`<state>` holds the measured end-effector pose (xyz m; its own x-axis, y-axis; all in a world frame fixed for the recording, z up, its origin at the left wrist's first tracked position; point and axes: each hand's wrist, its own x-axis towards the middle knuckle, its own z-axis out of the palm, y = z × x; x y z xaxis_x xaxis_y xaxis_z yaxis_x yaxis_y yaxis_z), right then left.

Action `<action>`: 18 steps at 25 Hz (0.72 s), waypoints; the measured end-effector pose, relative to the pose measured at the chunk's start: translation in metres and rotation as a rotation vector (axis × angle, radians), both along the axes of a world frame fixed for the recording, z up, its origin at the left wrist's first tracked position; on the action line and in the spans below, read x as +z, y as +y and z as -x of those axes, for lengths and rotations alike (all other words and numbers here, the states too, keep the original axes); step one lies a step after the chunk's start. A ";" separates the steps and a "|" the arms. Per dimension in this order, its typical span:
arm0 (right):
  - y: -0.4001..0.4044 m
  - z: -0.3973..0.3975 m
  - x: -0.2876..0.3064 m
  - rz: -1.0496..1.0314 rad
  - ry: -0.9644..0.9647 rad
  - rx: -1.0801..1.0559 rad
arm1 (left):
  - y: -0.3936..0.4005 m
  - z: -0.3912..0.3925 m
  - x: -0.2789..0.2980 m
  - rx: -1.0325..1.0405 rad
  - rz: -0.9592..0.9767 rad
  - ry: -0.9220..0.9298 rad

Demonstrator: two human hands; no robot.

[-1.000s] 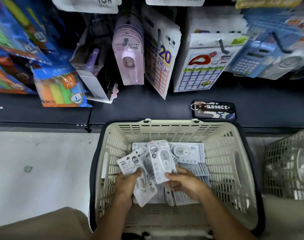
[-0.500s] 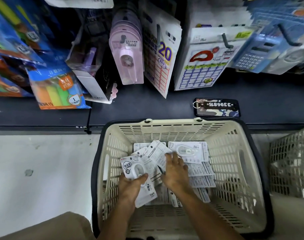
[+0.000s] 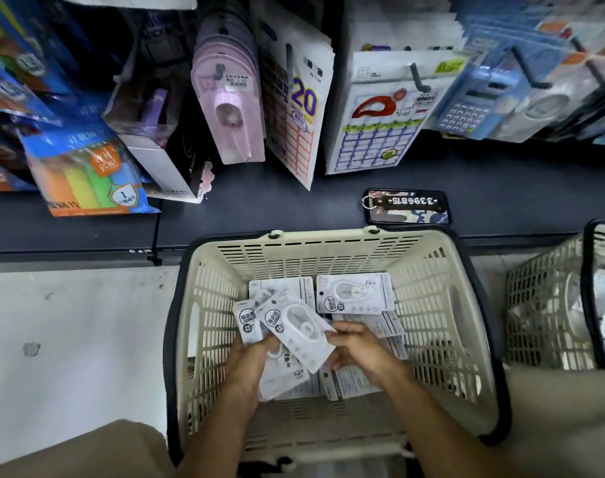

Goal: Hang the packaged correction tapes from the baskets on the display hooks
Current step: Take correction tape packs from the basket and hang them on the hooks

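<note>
Up at the upper left of the frame hangs a sticky-note pack (image 3: 87, 177) with a shield marked "1". Right of it a pink tape pack (image 3: 230, 108) hangs on a hook, then a label pack (image 3: 303, 108) printed "20". On the shelf at centre right lies a phone (image 3: 407, 207) with a tag reading "3396875" upside down. Low in the centre, inside the basket (image 3: 442, 305), the left hand (image 3: 251, 360) grips a fan of tapes (image 3: 296, 327), long axes slanting toward the upper left. The right hand (image 3: 358, 346) pinches the top pack's right edge. More packs (image 3: 354, 293) lie flat behind. At the right edge sits a second basket (image 3: 542, 312).
</note>
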<state>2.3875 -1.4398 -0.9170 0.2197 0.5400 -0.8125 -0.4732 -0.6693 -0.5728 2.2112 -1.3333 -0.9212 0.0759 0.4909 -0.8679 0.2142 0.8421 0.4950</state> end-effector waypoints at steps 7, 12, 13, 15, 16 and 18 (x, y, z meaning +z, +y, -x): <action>0.027 0.038 -0.006 -0.092 -0.038 0.442 | 0.001 0.011 0.006 -0.092 -0.058 -0.019; 0.043 0.046 -0.031 0.219 -0.811 0.522 | -0.005 0.006 0.005 -0.007 -0.093 0.184; 0.045 0.051 -0.036 0.234 -0.921 0.673 | -0.007 0.005 0.005 -0.015 -0.112 0.203; 0.051 0.052 -0.040 0.227 -0.974 0.769 | -0.007 0.008 0.004 -0.040 -0.134 0.240; 0.054 0.050 -0.037 0.220 -0.906 0.713 | -0.006 0.009 0.005 -0.056 -0.136 0.259; 0.053 0.039 -0.028 0.169 -0.680 0.502 | -0.004 0.010 0.004 -0.082 -0.123 0.295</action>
